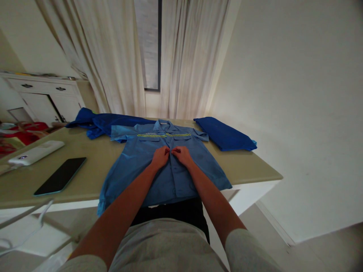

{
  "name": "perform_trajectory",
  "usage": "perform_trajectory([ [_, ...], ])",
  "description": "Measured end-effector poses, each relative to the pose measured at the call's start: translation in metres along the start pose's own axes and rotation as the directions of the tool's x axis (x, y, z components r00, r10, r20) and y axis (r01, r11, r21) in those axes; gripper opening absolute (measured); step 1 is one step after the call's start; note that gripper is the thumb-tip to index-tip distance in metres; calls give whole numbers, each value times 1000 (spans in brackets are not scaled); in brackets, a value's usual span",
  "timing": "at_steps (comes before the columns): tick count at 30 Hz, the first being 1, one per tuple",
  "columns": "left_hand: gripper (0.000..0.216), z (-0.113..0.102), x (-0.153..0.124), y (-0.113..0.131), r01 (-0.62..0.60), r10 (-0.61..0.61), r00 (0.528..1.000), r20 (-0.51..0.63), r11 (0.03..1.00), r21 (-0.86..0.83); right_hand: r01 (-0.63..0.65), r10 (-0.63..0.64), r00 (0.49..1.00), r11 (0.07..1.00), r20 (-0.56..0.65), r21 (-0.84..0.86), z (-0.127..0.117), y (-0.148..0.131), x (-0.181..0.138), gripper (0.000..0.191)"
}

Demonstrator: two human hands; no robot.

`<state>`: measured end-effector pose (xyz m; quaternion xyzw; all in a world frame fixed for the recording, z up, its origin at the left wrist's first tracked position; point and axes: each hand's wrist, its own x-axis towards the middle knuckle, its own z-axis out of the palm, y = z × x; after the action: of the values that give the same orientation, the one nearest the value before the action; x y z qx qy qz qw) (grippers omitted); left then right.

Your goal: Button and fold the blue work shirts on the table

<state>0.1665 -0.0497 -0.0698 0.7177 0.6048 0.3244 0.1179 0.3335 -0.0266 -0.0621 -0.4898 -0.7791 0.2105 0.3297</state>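
Note:
A blue short-sleeved work shirt lies front up on the table, its collar away from me and its hem at the table's near edge. Yellow striping crosses its chest above two flap pockets. Both hands meet at the front placket, just below pocket level. My left hand pinches one side of the placket, and my right hand pinches the other, fingertips almost touching. Any button between the fingers is too small to make out. Below the hands, the front edges lie together down to the hem.
Darker blue clothing lies behind the shirt at left; a folded dark blue garment is at right. A black phone and a white power bank with a cable rest on the table's left. Curtains and a wall stand behind.

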Motion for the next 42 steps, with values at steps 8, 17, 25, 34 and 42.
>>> perform_trajectory([
  [8, 19, 1, 0, 3, 63, -65, 997, -41, 997, -39, 67, -68, 997, 997, -36, -38, 7, 11, 6, 6],
  [17, 26, 2, 2, 1, 117, -121, 992, -35, 986, -117, 94, -96, 995, 992, -26, -84, 8, 12, 5, 7],
  [25, 17, 2, 0, 3, 46, -48, 999, -19, 994, -101, 74, -77, 997, 991, -20, -110, 11, 11, 3, 9],
  [34, 31, -3, -1, 3, 49, -51, 999, -16, 992, -117, 4, -7, 999, 997, -50, -71, 13, 13, 8, 8],
  [42, 13, -7, 7, 9, 131, -134, 989, 57, 989, 64, -25, 24, 995, 1000, -97, -17, 13, 12, 11, 8],
])
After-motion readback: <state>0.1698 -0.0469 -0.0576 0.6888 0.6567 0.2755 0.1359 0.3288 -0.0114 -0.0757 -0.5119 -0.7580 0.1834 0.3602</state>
